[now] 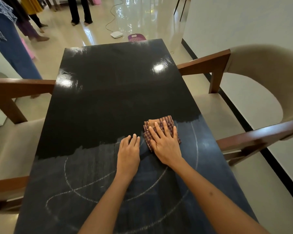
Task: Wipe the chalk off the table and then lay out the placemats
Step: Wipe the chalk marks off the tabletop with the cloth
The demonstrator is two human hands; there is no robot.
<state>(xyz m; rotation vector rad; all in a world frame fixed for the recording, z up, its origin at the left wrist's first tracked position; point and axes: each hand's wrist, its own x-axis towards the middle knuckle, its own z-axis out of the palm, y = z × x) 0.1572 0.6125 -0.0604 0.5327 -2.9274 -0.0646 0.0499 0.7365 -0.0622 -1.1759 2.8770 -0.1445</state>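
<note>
Right hand [166, 146] spread flat, pressing checked cloth [161, 127] to scrub chalk [66, 176]; left hand [128, 152] at nine o'clock, flat, bracing on table [108, 73].

one long black rectangular table [108, 92]. one folded purple-and-tan checked cloth [161, 128] right of centre in the frame. two bare hands: a left hand [128, 153] and a right hand [166, 146]. two wooden armchairs with beige cushions, one armchair [12, 141] at the left edge, another armchair [253, 92] at the right. one white flat device [116, 34] and one purple board [136, 37] on the floor at top centre.
</note>
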